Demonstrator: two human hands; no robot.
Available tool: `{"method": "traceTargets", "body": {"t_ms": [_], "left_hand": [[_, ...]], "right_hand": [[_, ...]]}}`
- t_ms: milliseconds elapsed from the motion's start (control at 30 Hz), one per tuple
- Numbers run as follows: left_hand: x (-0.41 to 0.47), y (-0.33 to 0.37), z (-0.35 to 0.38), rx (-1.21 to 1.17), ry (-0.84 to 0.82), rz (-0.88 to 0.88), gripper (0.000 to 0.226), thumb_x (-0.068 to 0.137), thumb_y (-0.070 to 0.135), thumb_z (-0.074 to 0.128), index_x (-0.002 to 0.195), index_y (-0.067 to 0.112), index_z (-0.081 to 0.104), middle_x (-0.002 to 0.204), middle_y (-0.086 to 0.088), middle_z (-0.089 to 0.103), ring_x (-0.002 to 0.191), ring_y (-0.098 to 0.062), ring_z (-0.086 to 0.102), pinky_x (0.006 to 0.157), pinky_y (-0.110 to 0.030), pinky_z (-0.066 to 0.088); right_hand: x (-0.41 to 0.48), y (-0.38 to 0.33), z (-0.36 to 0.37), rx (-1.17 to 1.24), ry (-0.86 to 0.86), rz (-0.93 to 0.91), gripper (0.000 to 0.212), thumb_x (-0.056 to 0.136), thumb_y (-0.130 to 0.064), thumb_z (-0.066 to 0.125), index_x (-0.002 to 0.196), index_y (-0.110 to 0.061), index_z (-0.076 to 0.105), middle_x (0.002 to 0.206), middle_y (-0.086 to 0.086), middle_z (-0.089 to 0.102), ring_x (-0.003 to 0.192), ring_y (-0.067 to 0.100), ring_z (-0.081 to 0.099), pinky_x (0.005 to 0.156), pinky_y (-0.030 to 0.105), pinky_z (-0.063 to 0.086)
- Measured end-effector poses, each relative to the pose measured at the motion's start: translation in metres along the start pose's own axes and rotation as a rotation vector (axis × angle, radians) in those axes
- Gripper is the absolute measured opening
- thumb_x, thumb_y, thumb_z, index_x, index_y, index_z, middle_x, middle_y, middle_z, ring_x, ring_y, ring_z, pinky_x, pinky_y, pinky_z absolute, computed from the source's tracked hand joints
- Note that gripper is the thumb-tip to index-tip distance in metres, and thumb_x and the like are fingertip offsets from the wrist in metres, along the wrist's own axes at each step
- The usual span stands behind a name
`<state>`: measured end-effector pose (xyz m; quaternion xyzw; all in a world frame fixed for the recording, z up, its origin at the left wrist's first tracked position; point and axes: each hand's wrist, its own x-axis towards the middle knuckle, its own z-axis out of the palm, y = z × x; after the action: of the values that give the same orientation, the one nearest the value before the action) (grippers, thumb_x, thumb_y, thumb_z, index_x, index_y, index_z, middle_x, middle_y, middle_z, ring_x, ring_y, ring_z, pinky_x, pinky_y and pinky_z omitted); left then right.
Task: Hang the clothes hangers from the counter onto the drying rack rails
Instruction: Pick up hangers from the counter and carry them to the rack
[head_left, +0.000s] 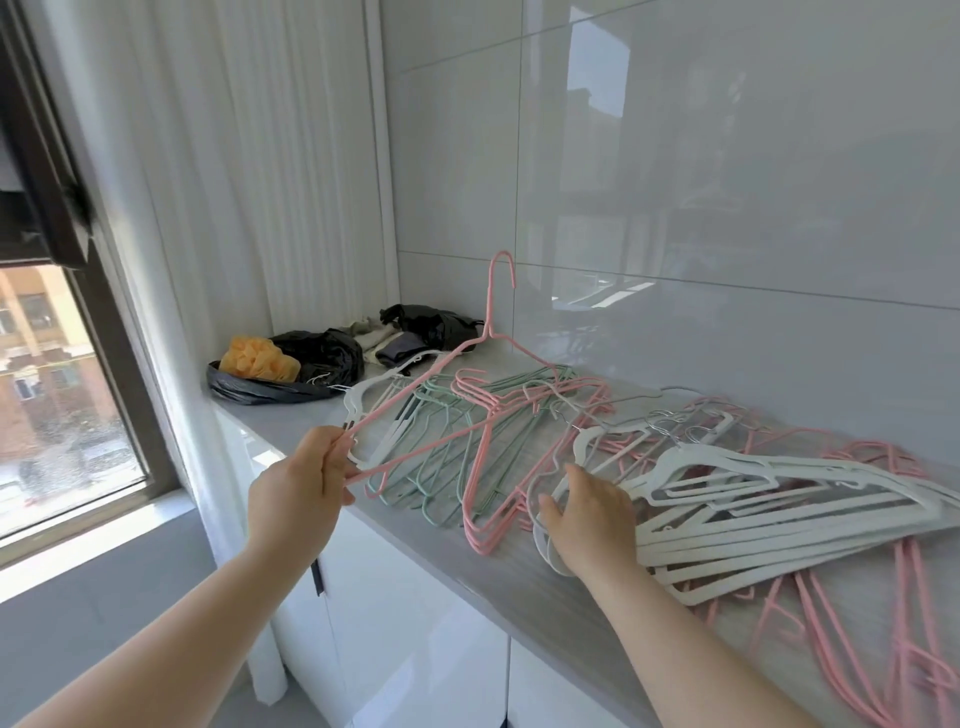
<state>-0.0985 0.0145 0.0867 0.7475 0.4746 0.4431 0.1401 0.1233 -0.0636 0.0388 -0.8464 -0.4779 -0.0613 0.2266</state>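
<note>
Head view, single entry

- Left hand (306, 475): raised above the front edge of the counter (519, 587), fingers and thumb closed in a pinch on the near corner of a pink wire hanger (415, 383) and on the end of a white hanger (353, 400) beside it. Pink one lifted and tilted, hook uppermost against the tiled wall (675, 182), far shoulder low over the pile.
- Right hand (587, 512): palm down, thumb spread, fingers loosely extended and resting on the near end of the stack of white plastic hangers (779, 499); nothing clasped.
- Remaining hangers, all flat on the counter: green wire hangers (415, 467) at left, pink wire bundle (488, 499) just beside them, white stack at right overlapping further pink hangers (883, 649).
- Far end of counter: black plastic bag (311, 364) holding an orange bath pouf (260, 358); folded cloths (374, 338) behind.
- Below: white cabinet doors (415, 649). At left: window (52, 389), white curtain (234, 182)
</note>
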Motion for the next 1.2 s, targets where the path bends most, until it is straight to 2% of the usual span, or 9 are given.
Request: {"method": "traceTargets", "body": {"t_ms": [133,267,400,500,667,767,933,1067,1200], "left_hand": [[-0.005,-0.001,-0.002,-0.018,0.002,0.011,0.024,0.097,0.022,0.04,0.075,0.032,0.042,0.059,0.015,0.06,0.05,-0.005,0.057,0.055,-0.02,0.036],[-0.009,0.0,-0.002,-0.068,0.024,-0.034,0.029,0.095,0.025,0.04,0.07,0.041,0.038,0.062,0.017,0.061,0.067,0.008,0.059,0.059,-0.021,0.041],[-0.009,0.002,0.0,-0.039,0.012,-0.084,0.034,0.096,0.018,0.041,0.071,0.041,0.038,0.061,0.018,0.061,0.061,0.007,0.06,0.062,-0.026,0.044],[-0.006,0.006,0.001,-0.018,0.003,-0.146,0.036,0.095,0.013,0.038,0.07,0.038,0.037,0.062,0.017,0.06,0.05,-0.006,0.059,0.069,-0.034,0.047],[-0.004,0.013,0.007,-0.049,0.016,-0.197,0.035,0.096,0.014,0.037,0.07,0.036,0.038,0.063,0.013,0.061,0.065,-0.023,0.064,0.071,-0.037,0.049],[-0.001,0.011,0.014,-0.105,0.026,-0.26,0.033,0.096,0.014,0.036,0.07,0.034,0.041,0.064,0.007,0.063,0.07,-0.03,0.064,0.072,-0.041,0.05],[0.007,0.016,0.018,-0.204,0.083,-0.27,0.031,0.097,0.014,0.034,0.071,0.028,0.044,0.064,0.004,0.061,0.061,-0.025,0.061,0.071,-0.043,0.049],[0.015,0.016,0.01,-0.233,0.148,-0.241,0.018,0.098,0.017,0.034,0.087,0.015,0.049,0.065,0.004,0.06,0.061,-0.025,0.059,0.071,-0.044,0.049],[0.014,0.009,0.0,-0.202,0.213,-0.211,0.016,0.098,0.017,0.035,0.092,0.014,0.049,0.068,-0.003,0.061,0.059,-0.022,0.059,0.066,-0.038,0.047]], "right_hand": [[0.034,-0.015,0.007,0.027,-0.237,0.154,0.065,0.096,-0.04,0.036,0.145,-0.005,0.013,0.136,0.012,0.048,0.127,0.029,0.041,0.106,0.038,0.027],[0.056,-0.018,0.016,0.002,-0.272,0.219,0.07,0.092,-0.037,0.047,0.144,-0.004,0.013,0.141,0.01,0.041,0.131,0.028,0.035,0.107,0.038,0.023],[0.061,-0.015,0.014,0.076,-0.315,0.322,0.055,0.089,-0.032,0.053,0.134,-0.009,0.032,0.131,0.007,0.051,0.125,0.027,0.042,0.103,0.035,0.027],[0.062,-0.011,0.008,0.164,-0.273,0.348,0.046,0.088,-0.027,0.051,0.129,-0.009,0.039,0.126,0.007,0.054,0.119,0.027,0.047,0.099,0.033,0.029],[0.06,-0.007,0.011,0.374,-0.249,0.285,0.047,0.089,-0.015,0.048,0.133,-0.008,0.036,0.122,0.009,0.055,0.112,0.029,0.052,0.097,0.034,0.033],[0.054,0.0,0.015,0.518,-0.222,0.264,0.048,0.089,-0.006,0.044,0.136,-0.007,0.035,0.12,0.014,0.053,0.098,0.028,0.055,0.077,0.031,0.039],[0.046,0.01,0.013,0.539,-0.165,0.222,0.046,0.092,0.0,0.039,0.137,-0.007,0.036,0.126,0.014,0.048,0.095,0.025,0.053,0.07,0.026,0.035],[0.043,0.014,0.01,0.506,-0.143,0.195,0.041,0.091,0.003,0.036,0.131,-0.003,0.04,0.111,0.01,0.045,0.085,0.02,0.044,0.068,0.027,0.034],[0.038,0.012,0.008,0.426,-0.192,0.164,0.047,0.092,0.003,0.036,0.138,-0.007,0.032,0.131,0.013,0.042,0.106,0.027,0.052,0.074,0.027,0.039]]}}
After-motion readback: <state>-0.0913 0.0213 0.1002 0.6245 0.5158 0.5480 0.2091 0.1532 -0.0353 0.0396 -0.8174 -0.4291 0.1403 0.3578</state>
